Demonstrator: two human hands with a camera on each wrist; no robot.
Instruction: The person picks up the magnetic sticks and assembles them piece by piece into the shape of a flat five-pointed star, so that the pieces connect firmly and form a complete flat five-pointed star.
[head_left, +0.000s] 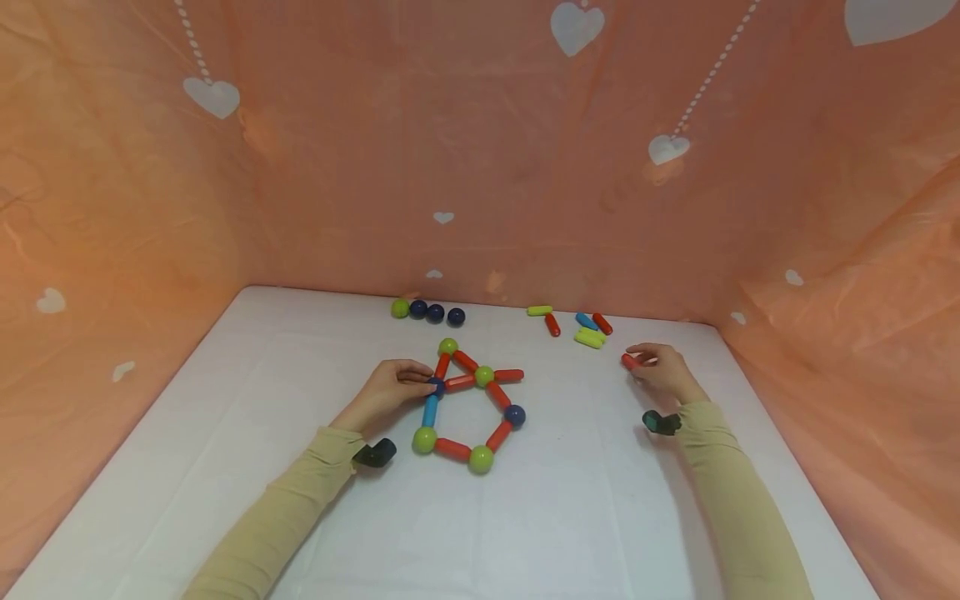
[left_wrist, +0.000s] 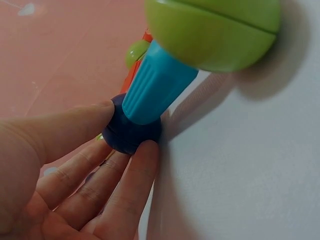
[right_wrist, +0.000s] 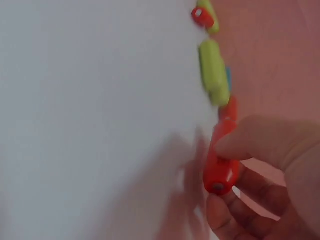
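A flat frame of red rods, one blue rod and green and dark blue balls lies mid-table, a five-sided ring with a triangle behind it. My left hand pinches the dark blue ball at the frame's left corner between thumb and fingers. From the green ball behind the ring, a red rod juts right with its far end loose. Off to the right, my right hand holds a separate red magnetic rod between thumb and fingertips, a dark tip facing the right wrist camera.
Along the back edge stand a loose green ball and several dark blue balls. Back right lie loose yellow-green rods, red rods and a blue rod. An orange curtain with white hearts surrounds the white table.
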